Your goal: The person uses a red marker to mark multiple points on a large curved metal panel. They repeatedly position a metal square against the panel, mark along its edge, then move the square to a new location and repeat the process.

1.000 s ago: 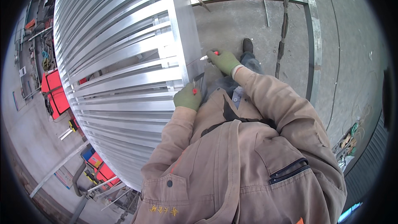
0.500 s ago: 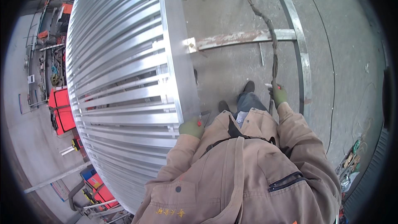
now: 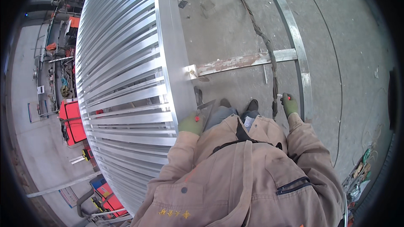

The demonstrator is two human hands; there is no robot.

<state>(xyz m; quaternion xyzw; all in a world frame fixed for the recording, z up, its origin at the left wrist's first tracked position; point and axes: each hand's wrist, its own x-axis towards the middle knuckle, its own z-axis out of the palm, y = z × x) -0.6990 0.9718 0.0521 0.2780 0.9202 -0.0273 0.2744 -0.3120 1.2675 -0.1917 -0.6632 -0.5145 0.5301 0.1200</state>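
Note:
My left hand (image 3: 190, 125), in a green glove, is closed beside the edge of a large slatted silver metal panel (image 3: 166, 75). A red spot shows at its fingers. A thin grey, pointed plate (image 3: 207, 108) sticks up next to it; whether the hand grips that plate I cannot tell. My right hand (image 3: 290, 106), gloved alike, is closed out to the right, with a slim white stick (image 3: 280, 96) poking from its fingers and a red spot by the thumb. Just left of it, a dark bundled cable (image 3: 274, 80) hangs over a worn crossbar (image 3: 248, 62).
A long metal rail (image 3: 291, 25) runs along my right, joined to the crossbar. A thin cable (image 3: 334, 50) lies on the floor beyond it. Red cases (image 3: 72, 122) stand past the panel on the left. Mixed scrap (image 3: 360, 170) is heaped at the lower right.
The panel and crossbar sit lower in view, and my feet have shifted. My right hand now stands apart from the cable, farther right. My left hand remains by the panel edge.

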